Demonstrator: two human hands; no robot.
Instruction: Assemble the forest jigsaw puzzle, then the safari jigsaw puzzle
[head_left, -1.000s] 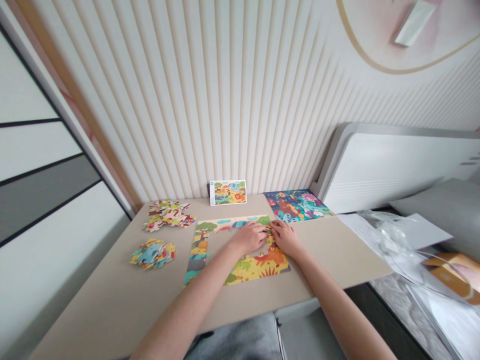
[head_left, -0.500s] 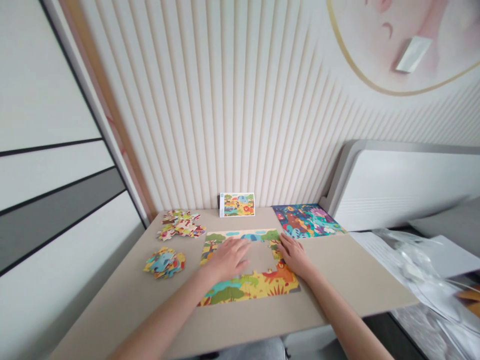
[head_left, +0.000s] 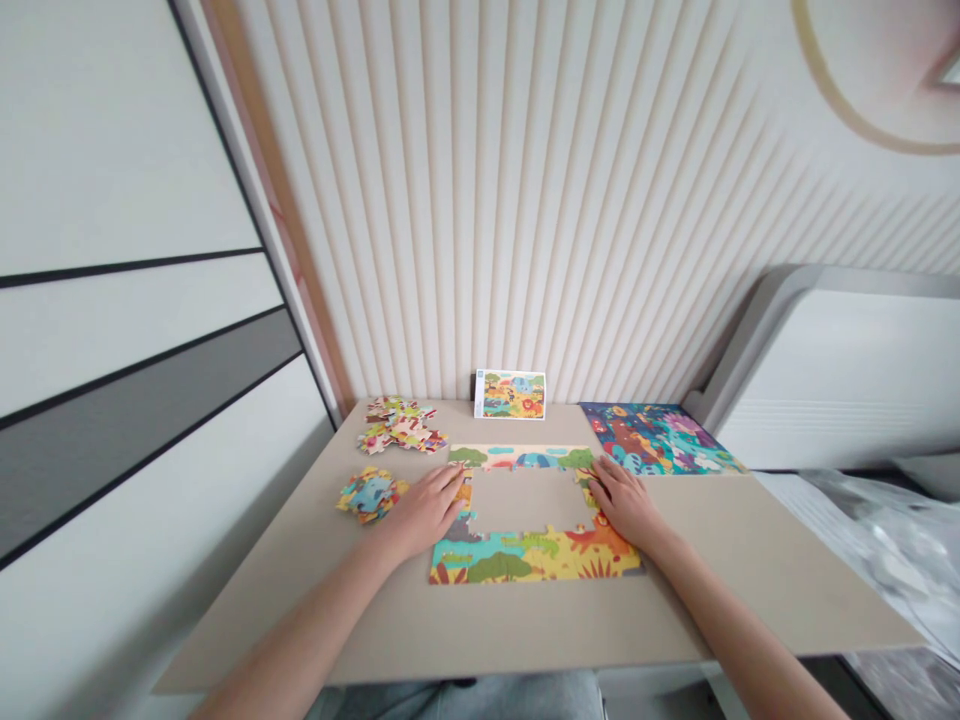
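A partly assembled jigsaw puzzle (head_left: pixel 517 560) lies flat on the table, its joined pieces forming a frame around a bare middle. Trees, an elephant, a crocodile and a lion show on it. My left hand (head_left: pixel 427 510) rests on the puzzle's left side, fingers stretched out. On the right side lies my right hand (head_left: pixel 626 500), also with fingers extended, over the edge pieces there. Neither hand holds anything. Left of my left hand is a small heap of loose puzzle pieces (head_left: pixel 370 494), blue and yellow.
Another pile of pieces (head_left: pixel 401 425) lies at the back left. A picture card (head_left: pixel 512 394) leans near the ribbed wall. A finished dark-blue puzzle (head_left: pixel 660 440) lies at the back right. Clear plastic wrapping (head_left: pixel 892 530) sits beyond the table's right edge.
My left hand has moved left from over the puzzle's middle to its left side, uncovering the gap. My right hand stays on the right side. The camera view has turned left.
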